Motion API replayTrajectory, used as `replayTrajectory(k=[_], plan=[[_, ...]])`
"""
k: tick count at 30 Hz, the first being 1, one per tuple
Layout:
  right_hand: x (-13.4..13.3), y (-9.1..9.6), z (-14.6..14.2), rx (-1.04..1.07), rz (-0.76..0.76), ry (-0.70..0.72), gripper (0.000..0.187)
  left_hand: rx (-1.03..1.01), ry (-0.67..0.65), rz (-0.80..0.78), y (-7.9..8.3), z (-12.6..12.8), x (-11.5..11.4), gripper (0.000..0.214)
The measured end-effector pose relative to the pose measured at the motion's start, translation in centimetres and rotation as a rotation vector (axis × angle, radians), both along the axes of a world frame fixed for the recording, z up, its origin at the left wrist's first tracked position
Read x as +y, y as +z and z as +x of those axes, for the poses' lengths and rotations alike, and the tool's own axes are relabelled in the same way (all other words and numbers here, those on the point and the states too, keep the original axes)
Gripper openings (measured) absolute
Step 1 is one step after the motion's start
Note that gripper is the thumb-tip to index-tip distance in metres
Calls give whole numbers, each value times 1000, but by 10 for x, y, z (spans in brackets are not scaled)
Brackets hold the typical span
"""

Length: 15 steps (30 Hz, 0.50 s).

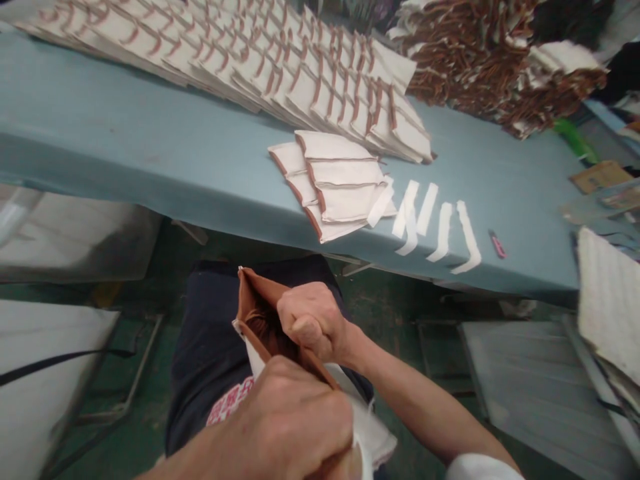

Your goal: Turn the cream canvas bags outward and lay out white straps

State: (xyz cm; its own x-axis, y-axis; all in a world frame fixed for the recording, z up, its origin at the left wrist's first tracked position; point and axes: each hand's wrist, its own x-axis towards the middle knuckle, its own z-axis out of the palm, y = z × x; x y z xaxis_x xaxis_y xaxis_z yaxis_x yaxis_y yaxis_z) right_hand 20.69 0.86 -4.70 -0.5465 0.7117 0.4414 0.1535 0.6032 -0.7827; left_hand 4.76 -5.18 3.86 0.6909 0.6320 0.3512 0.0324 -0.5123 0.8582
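Observation:
Over my lap I hold a cloth pouch (270, 288), white outside with a brown lining, its mouth pulled apart toward me. My left hand (295, 413) is closed on the near edge of the pouch, its fingertips mostly hidden. On the far edge my right hand (315, 320) is clenched, knuckles up and thumb folded over the cloth. Dark brown folds show inside the pouch. Below my hands, a white part of the cloth is blurred.
On the blue-covered table (100, 140) lie rows of white pieces with brown edges (280, 60), a small stack of them (345, 173), white strips (440, 230) and a pink cutter-like object (497, 245). A brown-and-white cloth pile (475, 60) stands at the back right. Stools (540, 393) flank me.

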Motion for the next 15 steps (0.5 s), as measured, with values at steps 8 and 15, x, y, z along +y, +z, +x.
replayTrajectory(k=[8,15], plan=[[3,15,34,16,-233,-116,70,105,139,93,3,-11,30,30],[27,76,35,-202,-348,133,45,57,198,110,-12,-40,71,36]])
